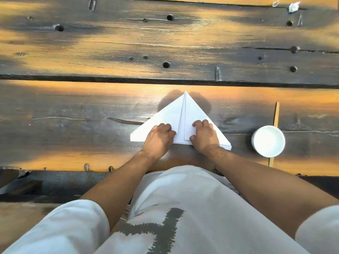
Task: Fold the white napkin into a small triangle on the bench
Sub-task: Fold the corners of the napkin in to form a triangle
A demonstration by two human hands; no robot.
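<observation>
The white napkin (176,114) lies flat on the wooden bench (73,110) as a wide triangle, its tip pointing away from me and a crease running down its middle. My left hand (159,139) rests on the napkin's lower left part, fingers curled down onto the paper near the crease. My right hand (205,136) presses on the lower right part, fingers bent onto a folded flap beside the crease. Both hands cover parts of the near edge.
A white round bowl (268,140) stands to the right of the napkin, on top of a thin wooden stick (276,114). Small white scraps (293,6) lie at the far right. The bench's near edge runs just below my wrists.
</observation>
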